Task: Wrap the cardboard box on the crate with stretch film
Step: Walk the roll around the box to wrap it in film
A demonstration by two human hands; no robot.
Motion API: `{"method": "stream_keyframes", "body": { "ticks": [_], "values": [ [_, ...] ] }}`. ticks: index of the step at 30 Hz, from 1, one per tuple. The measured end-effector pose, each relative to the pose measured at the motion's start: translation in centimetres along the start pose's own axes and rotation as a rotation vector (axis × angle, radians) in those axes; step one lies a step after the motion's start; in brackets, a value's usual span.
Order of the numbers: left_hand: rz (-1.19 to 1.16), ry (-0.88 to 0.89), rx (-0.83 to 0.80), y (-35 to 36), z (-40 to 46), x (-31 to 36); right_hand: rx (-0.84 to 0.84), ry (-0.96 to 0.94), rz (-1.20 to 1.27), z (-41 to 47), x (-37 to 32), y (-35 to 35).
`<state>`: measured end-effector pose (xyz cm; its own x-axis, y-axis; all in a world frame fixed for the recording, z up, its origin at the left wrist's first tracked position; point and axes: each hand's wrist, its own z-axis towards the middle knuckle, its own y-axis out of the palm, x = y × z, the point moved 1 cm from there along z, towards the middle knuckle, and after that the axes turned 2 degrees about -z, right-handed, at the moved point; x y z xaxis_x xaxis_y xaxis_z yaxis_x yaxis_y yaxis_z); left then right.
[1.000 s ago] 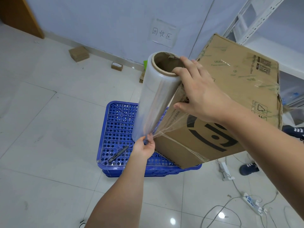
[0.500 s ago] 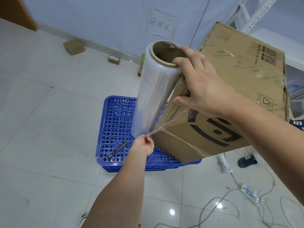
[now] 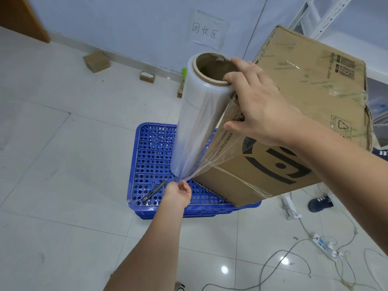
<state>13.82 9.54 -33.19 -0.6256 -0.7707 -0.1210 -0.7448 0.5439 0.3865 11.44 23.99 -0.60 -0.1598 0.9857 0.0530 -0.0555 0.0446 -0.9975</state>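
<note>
A large cardboard box [image 3: 310, 97] with a black logo stands on a blue perforated crate [image 3: 151, 156] on the floor. A tall roll of stretch film [image 3: 201, 122] stands upright at the box's left corner. My right hand [image 3: 258, 106] grips the roll's top rim, with fingers hooked into the cardboard core. My left hand [image 3: 178, 194] holds the roll's bottom end, where the film bunches. A sheet of film [image 3: 222, 156] stretches from the roll onto the box's front face.
A black utility knife [image 3: 154, 191] lies on the crate. Small cardboard boxes [image 3: 96, 61] sit along the wall. A power strip [image 3: 324, 246] and loose cables lie on the tiles at the right, near a dark shoe [image 3: 320, 203]. White shelving [image 3: 323, 15] stands behind the box.
Both hands keep their hold on the roll. The view has shifted slightly, and the roll stays pressed at the box's corner with the film taut.
</note>
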Motion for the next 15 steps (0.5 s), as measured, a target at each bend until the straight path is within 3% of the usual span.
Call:
{"method": "stream_keyframes", "body": {
  "ticks": [6, 15],
  "values": [
    [-0.352, 0.01, -0.248, -2.1, -2.0, -0.2, 0.002, -0.002, 0.002, 0.1, 0.0, -0.1],
    [-0.398, -0.062, -0.279, -3.2, -1.8, -0.8, 0.013, -0.005, -0.005, -0.1, 0.2, 0.1]
  ]
}}
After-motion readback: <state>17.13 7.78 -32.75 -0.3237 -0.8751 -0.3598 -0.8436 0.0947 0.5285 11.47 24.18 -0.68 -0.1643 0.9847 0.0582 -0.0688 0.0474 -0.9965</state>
